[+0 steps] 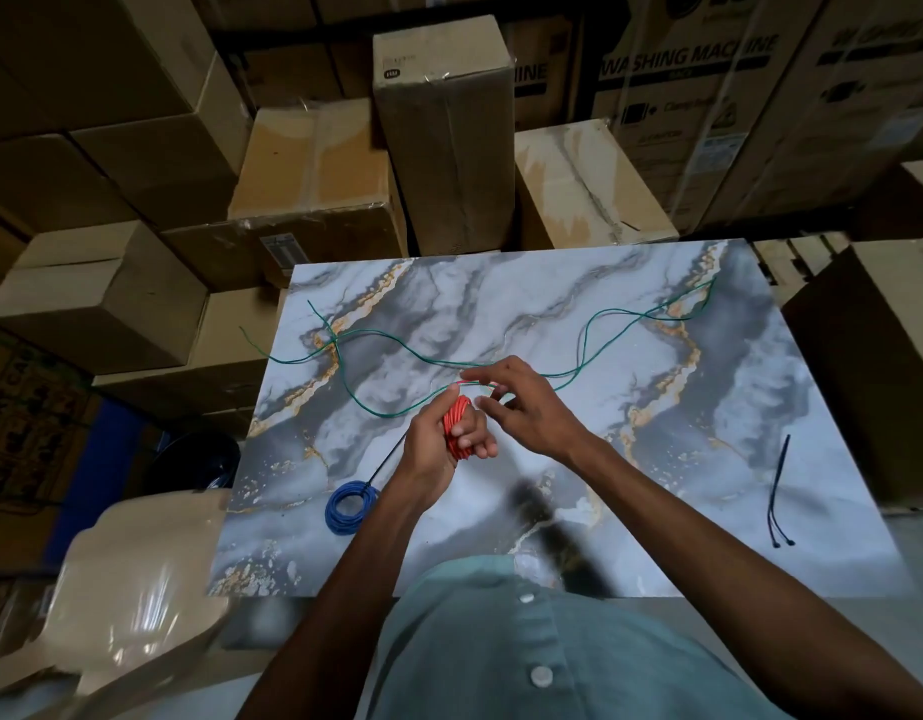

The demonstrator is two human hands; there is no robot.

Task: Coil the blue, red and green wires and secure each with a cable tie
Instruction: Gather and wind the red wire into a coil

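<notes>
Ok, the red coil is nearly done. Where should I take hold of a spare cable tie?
Take one of the cable ties mid-strap with the free right hand, coming from above. They lie flat at the table's right side, heads toward you, straps angled away and nearly touching.

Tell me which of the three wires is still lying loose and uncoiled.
The green wire: it sprawls in loose curves across the marble table. The blue wire lies coiled, with a cable tie, and the red wire is bundled in the left hand.
</notes>
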